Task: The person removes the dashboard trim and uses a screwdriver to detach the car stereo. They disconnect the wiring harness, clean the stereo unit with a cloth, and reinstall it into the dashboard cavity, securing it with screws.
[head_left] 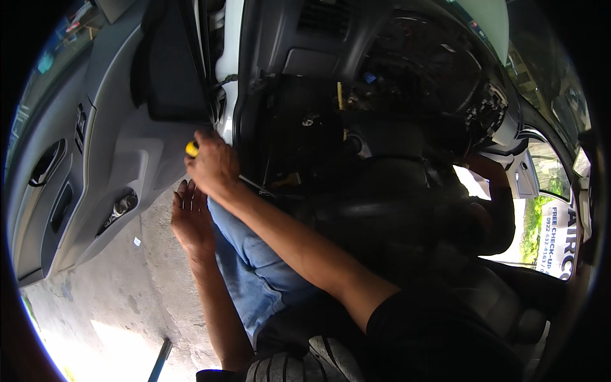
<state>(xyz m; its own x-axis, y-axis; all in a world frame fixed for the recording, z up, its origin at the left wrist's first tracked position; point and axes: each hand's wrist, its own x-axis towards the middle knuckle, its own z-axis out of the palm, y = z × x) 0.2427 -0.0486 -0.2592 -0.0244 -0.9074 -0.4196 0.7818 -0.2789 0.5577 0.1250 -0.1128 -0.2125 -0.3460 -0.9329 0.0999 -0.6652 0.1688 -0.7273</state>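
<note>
My right hand [215,163] is closed round a small object with a rounded yellow end [191,149]. Only that end shows past my fingers, so its exact kind is hidden. The hand is at the gap between the grey door panel [127,121] and the white door frame [228,70] of a vehicle. Just below it, my left hand [193,219] is raised with its fingers stretched upward and apart, with nothing seen in it. My right forearm crosses above my jeans-covered leg [248,254].
The vehicle door stands open at left, with small items in its pocket [121,207]. Dark dashboard parts [420,70] and exposed wiring [487,108] lie ahead. A yellow-handled brush-like thing [289,180] rests in the footwell. Another person's arm [501,197] reaches in at right. Concrete ground [121,286] shows below.
</note>
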